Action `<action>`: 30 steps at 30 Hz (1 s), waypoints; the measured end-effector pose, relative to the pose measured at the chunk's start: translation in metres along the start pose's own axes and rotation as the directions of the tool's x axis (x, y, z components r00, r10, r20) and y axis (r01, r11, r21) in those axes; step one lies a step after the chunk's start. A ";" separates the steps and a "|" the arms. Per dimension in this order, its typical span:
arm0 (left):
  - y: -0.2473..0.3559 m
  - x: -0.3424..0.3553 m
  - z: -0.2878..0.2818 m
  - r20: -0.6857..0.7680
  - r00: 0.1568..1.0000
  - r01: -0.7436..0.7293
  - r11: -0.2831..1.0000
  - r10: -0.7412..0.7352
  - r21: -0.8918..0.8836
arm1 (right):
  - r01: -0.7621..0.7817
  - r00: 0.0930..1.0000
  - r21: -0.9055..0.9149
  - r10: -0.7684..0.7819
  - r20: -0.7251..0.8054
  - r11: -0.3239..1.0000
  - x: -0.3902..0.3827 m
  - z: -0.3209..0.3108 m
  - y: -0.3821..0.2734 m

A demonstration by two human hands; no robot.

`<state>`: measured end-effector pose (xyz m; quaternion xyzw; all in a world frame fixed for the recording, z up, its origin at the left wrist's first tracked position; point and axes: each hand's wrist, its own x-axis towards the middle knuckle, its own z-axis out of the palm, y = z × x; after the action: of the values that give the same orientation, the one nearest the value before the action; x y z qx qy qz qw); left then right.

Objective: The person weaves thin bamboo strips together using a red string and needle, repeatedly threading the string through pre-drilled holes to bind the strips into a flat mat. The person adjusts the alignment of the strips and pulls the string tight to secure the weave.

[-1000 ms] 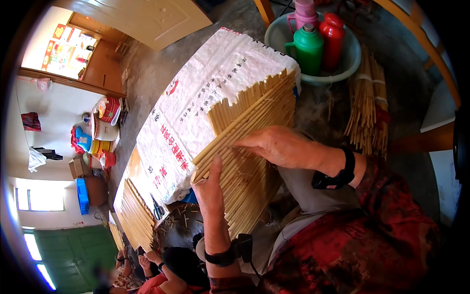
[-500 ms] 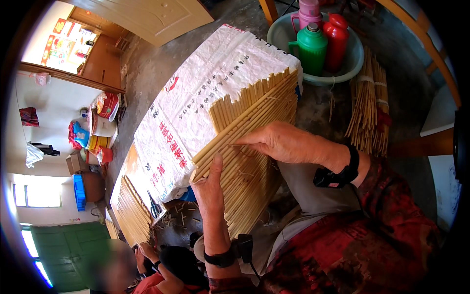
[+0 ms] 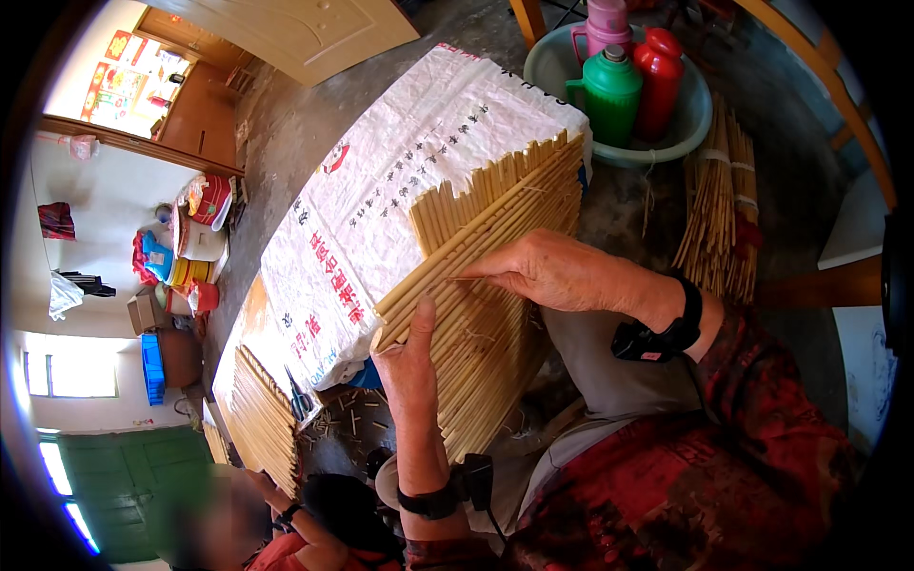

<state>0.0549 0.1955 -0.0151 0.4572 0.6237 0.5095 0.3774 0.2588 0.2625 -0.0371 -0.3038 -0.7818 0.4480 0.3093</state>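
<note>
A mat of yellow plant stalks point(image 3: 495, 371), laid side by side, slants from the table's edge over my lap. Its left edge is in my left hand point(image 3: 407, 366), thumb on top and fingers underneath, mostly hidden. Above the stalks my right hand point(image 3: 547, 271) is closed in a pinch, fingertips against the mat's upper stalks; a thin dark strand shows at the tips, too fine to name. More short stalks point(image 3: 443, 221) stick out beyond the mat's far edge, on the white woven sack point(image 3: 381, 190) that covers the table.
At the left, a co-worker's arm point(image 3: 309, 538) is beside another stalk mat point(image 3: 262, 419). Scissors point(image 3: 300, 400) lie between. A basin point(image 3: 700, 128) holds green point(image 3: 609, 95), red point(image 3: 659, 86) and pink flasks point(image 3: 605, 24); bundled stalks point(image 3: 714, 209) stand near it.
My hands and the mat stay nearly where they were. A reddish loop of strand below my right fingers no longer shows clearly. The co-worker's hands have shifted slightly.
</note>
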 end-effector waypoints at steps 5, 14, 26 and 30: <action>-0.001 0.000 0.002 -0.001 1.000 -0.009 1.000 0.009 -0.021 | 0.030 1.000 -0.012 -0.029 0.011 0.999 0.002 -0.004 0.003; 0.010 -0.008 0.006 0.012 1.000 0.006 0.995 -0.007 0.098 | -0.014 0.998 -0.219 0.026 0.051 0.976 -0.002 -0.009 -0.013; 0.016 -0.065 0.039 0.119 0.990 -0.102 0.974 0.079 0.201 | 0.007 0.997 -0.223 -0.026 -0.079 0.975 -0.060 -0.012 -0.043; 0.011 -0.093 0.043 0.215 0.947 -0.296 0.913 0.240 0.281 | -0.026 1.000 -0.166 0.024 -0.017 0.986 -0.092 -0.019 -0.045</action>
<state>0.1246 0.1198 -0.0122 0.6352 0.5911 0.4100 0.2810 0.3216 0.1840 -0.0086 -0.3417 -0.8103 0.3828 0.2831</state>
